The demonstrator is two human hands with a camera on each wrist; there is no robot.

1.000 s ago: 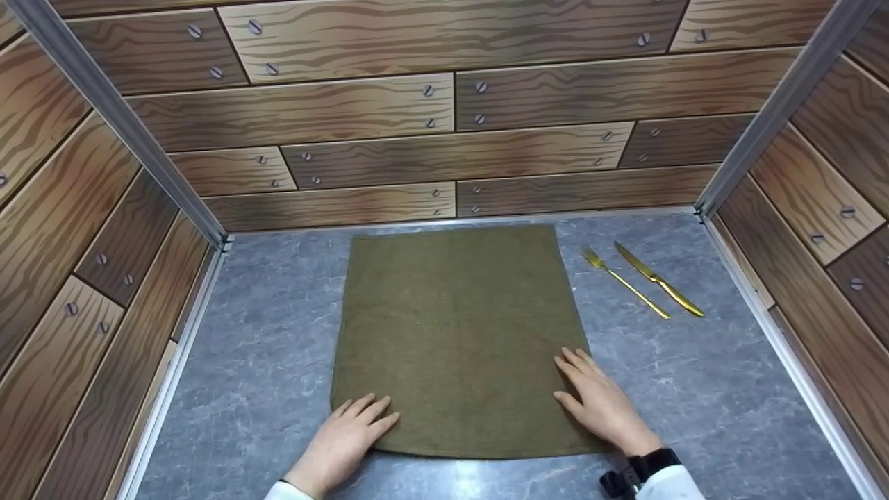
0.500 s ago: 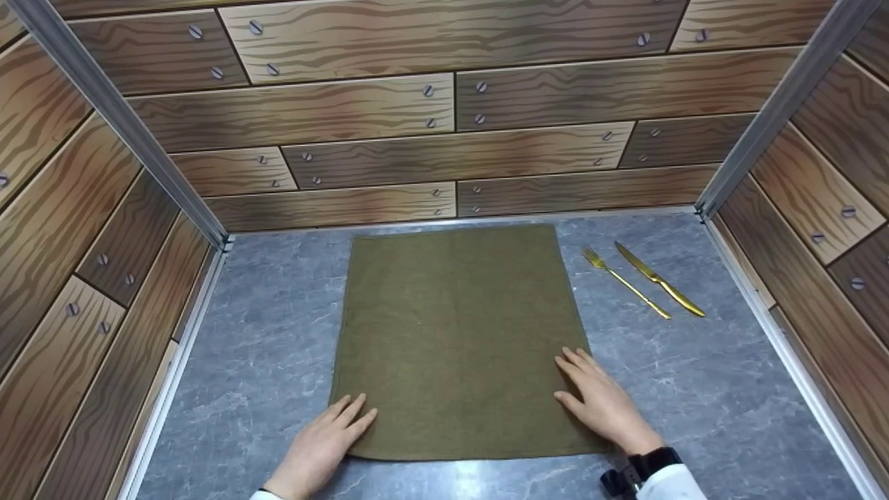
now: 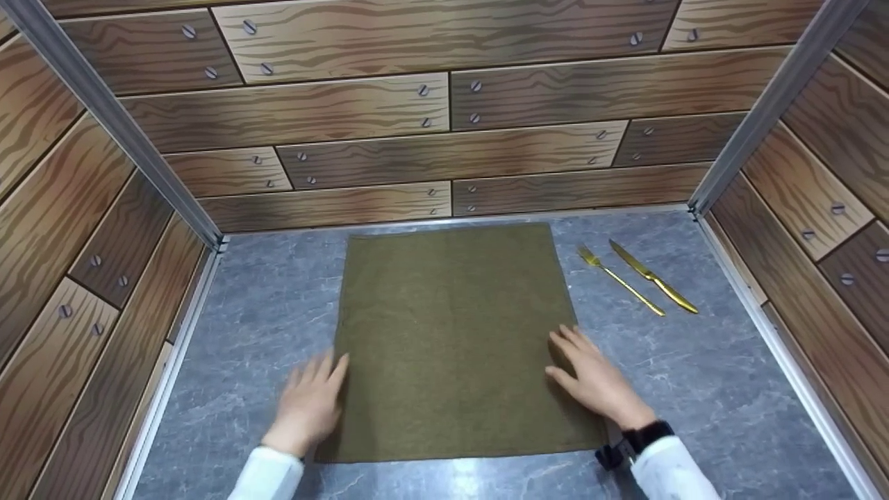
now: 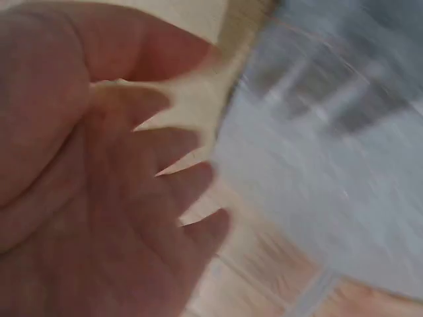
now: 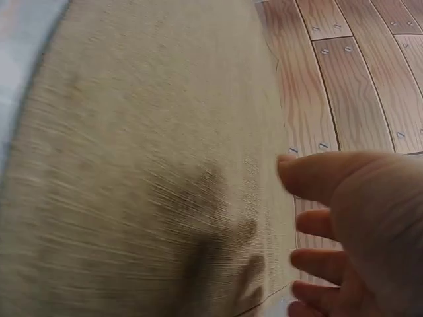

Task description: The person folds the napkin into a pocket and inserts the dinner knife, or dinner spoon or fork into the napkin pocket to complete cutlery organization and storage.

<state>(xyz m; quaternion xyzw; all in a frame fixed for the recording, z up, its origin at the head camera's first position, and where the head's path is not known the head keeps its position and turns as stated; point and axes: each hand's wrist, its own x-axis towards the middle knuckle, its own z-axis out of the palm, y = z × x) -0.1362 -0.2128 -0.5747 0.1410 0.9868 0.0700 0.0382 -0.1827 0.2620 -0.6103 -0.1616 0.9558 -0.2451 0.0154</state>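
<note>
An olive-brown cloth (image 3: 451, 340) lies spread flat on the grey marbled table, its near edge toward the person. My left hand (image 3: 309, 399) is at the cloth's left edge, fingers extended and holding nothing; in the left wrist view the palm and spread fingers are blurred, and their shadow falls on the tabletop. Over the right edge hovers my right hand (image 3: 594, 378), fingers loosely extended, thumb apart. The right wrist view has the cloth (image 5: 145, 132) with this hand's shadow on it, the fingers apart from the fabric.
A gold fork (image 3: 621, 281) and a gold knife (image 3: 653, 276) lie side by side on the table (image 3: 243, 312), right of the cloth. Wood-patterned panels (image 3: 361, 163) wall the back and both sides. A black band (image 3: 646, 436) circles the right wrist.
My left hand has left the cloth's near left corner, shifting left and then forward along the edge. My right hand has lifted off the cloth and moved slightly forward. The cloth stays flat.
</note>
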